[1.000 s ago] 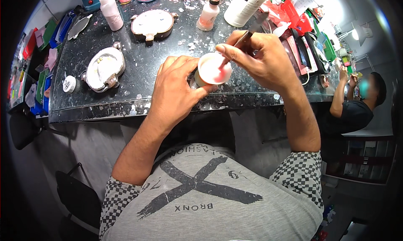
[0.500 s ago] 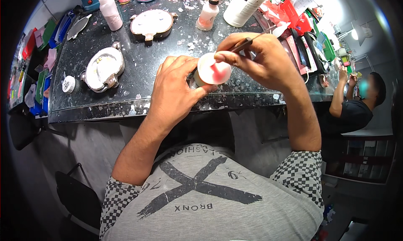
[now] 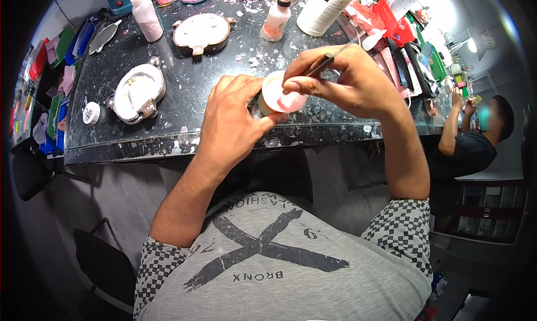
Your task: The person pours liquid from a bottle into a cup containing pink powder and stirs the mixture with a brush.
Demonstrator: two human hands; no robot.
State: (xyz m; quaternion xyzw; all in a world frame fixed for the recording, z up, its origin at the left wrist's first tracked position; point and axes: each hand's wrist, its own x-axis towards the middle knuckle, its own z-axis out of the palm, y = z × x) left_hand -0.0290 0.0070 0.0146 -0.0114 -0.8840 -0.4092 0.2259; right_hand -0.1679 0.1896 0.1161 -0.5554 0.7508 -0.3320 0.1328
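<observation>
My left hand (image 3: pixel 230 111) is closed around a small whitish cup (image 3: pixel 268 104) near the front edge of the bench. Pink and white material (image 3: pixel 288 101) shows in its mouth. Over the cup, my right hand (image 3: pixel 352 83) pinches a slim tool with a dark handle (image 3: pixel 320 65). The tool's working end is hidden by my fingers and the cup, so its exact kind does not show. Left of the cup lies a metal flask half filled with white plaster (image 3: pixel 134 91). A second plaster-filled flask half (image 3: pixel 202 31) sits farther back.
On the dark, speckled bench (image 3: pixel 224 61) stand a pale pink bottle (image 3: pixel 147 18), a dropper bottle of pinkish liquid (image 3: pixel 276 22), a large white bottle (image 3: pixel 326 9) and a white cap (image 3: pixel 91 113). Red and green trays crowd the right side. Another person (image 3: pixel 472 145) works at far right.
My right hand has shifted slightly and the tool's handle has swung to a new angle. The strong pink patch in the cup looks paler and more spread. My left hand stays around the cup.
</observation>
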